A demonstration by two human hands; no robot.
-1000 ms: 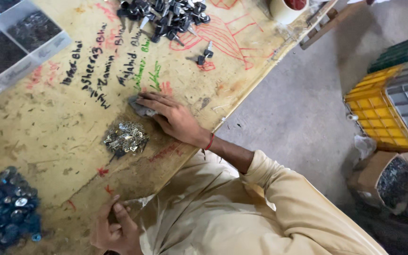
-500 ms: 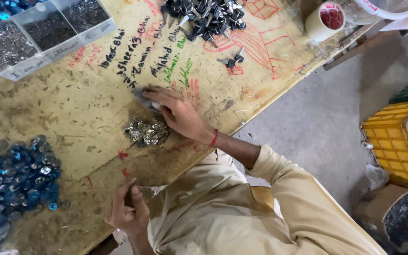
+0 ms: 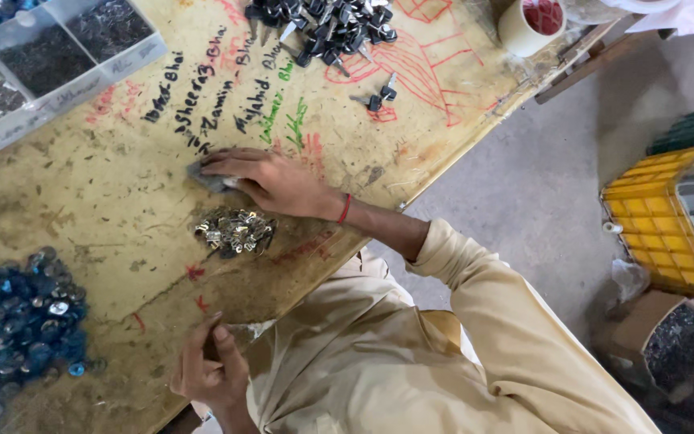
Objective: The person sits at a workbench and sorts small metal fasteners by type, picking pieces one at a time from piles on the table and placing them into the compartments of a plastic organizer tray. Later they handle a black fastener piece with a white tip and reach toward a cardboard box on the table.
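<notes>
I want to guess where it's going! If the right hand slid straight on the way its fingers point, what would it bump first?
Probably nothing soon. The right hand points left over a small grey piece under its fingertips; beyond that the table looks bare to the picture's edge.

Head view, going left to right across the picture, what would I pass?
Pile of blue parts → small pile of silvery metal pieces → heap of dark keys → roll of tape → yellow crate.
</notes>
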